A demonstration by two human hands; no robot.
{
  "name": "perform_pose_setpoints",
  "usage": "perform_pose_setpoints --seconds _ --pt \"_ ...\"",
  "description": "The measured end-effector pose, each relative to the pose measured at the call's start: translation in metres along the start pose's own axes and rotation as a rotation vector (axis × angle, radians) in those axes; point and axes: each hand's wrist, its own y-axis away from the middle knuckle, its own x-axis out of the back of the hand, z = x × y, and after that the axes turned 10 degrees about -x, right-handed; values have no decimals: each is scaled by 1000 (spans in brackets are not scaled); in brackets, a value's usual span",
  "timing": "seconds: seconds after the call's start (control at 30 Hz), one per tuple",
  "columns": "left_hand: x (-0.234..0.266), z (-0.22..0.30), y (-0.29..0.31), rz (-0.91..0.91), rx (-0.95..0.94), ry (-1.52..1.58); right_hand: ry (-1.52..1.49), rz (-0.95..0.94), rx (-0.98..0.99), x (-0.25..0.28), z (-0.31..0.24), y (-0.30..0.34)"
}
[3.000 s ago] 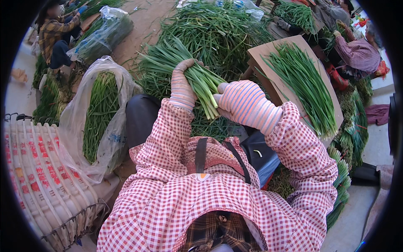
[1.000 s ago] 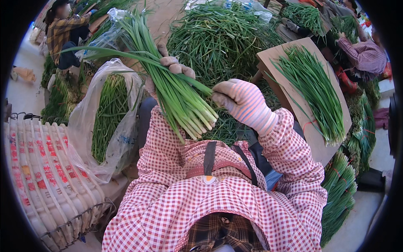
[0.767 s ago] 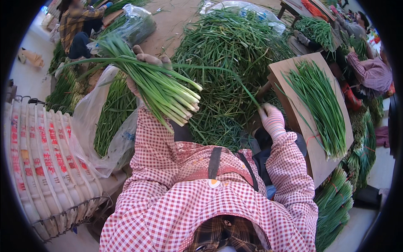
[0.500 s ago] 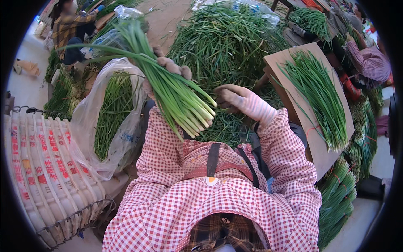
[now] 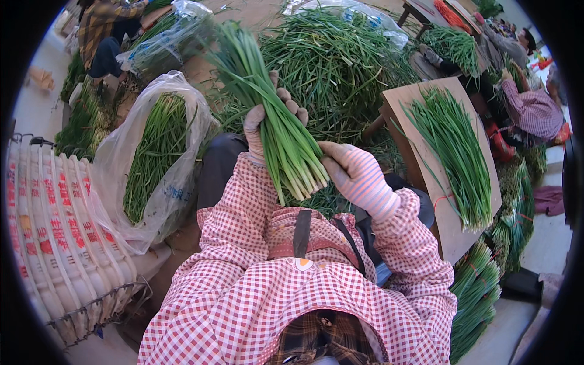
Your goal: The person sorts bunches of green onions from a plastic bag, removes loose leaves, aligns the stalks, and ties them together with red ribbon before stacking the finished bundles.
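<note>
A bunch of garlic chives (image 5: 277, 131) lies across my gloved left hand (image 5: 267, 118), whose fingers wrap round it from behind. Its green leaves point up and away; the pale cut ends slant down toward my lap. My right hand (image 5: 356, 176), in a striped glove, is at the right edge of the bunch near those pale ends. Its thumb and forefinger are drawn together against the stalks; whether they pinch a single stalk is too small to tell. Beyond both hands rises a large heap of loose chives (image 5: 328, 67).
At right, a small wooden table (image 5: 438, 201) bears a pile of chives (image 5: 453, 158) beside a red band. Tied bundles (image 5: 477, 298) lie below it. At left stand a clear plastic bag (image 5: 109, 176) of chives and a white woven-strap basket (image 5: 67, 243). Other people sit at far left and right.
My left hand has brought the bunch rightward and turned it more upright. My right hand, apart from the bunch before, now meets its edge. The view has shifted slightly.
</note>
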Motion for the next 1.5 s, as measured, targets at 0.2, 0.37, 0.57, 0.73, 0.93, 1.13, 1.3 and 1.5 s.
perform_pose_setpoints --seconds 0.2,0.37,0.57,0.73,0.93,1.13,1.3,1.5 --pt "-10 -23 1 176 50 90 -698 -313 -448 34 12 -8" --pt "3 -38 -5 428 63 -548 -630 -325 -538 9 0 -9" --pt "14 -73 3 620 95 -404 -239 -99 -662 -21 44 -7" --pt "21 -92 -2 677 210 -95 -333 2 -603 -13 53 -1" --pt "17 -97 -40 439 150 -178 -319 101 -503 40 31 -59" --pt "11 -130 14 261 1160 -772 1200 -432 -701 82 25 -153" --pt "-46 -74 36 -243 797 -799 1173 -408 -426 103 27 -120" --pt "-29 -35 12 110 43 -1189 1341 -314 -319 122 7 -61"
